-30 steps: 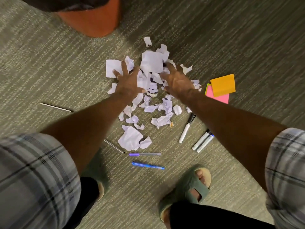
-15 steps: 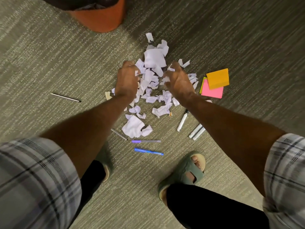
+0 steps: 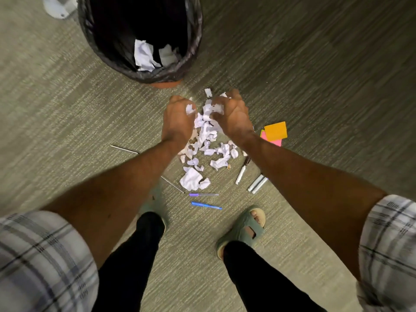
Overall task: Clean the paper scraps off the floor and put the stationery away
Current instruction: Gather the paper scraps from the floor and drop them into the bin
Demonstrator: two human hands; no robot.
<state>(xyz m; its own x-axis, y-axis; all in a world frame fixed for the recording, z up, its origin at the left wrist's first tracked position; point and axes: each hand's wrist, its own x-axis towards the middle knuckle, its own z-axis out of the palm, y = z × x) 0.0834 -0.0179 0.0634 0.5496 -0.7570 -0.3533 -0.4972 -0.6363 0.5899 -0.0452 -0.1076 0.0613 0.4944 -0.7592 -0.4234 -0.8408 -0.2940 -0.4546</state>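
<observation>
— While the paper scraps [image 3: 209, 152] are clenched, how are the hands set?

— The left hand [image 3: 179, 119] and the right hand [image 3: 231, 115] are held side by side with the fingers curled inward. A bunch of scraps is gripped in each, and more crumpled paper is seen between the two palms.

— Where is the remainder located relative to the grip?

— The loose pile is spread on the carpet [image 3: 67, 113] on the near side of the hands, toward the feet. The bin [image 3: 144, 74], lined in black, is positioned just beyond the hands, and white paper [image 3: 144, 55] is seen inside it.

— How is the stationery oriented?

— The purple pen [image 3: 203, 195] and the blue pen [image 3: 206, 205] are laid almost left-to-right at the pile's near edge. The single marker [image 3: 241, 174] and the pair of markers [image 3: 257, 183] are laid diagonally, with long axes running from near-left to far-right. The single marker's dark cap is pointed away from the person. The orange sticky pad [image 3: 275, 131] is overlapped on the pink pad [image 3: 278, 143], beside the right wrist.

— Is any print readable?

— Any marking on the barrels is too small to be read.
</observation>
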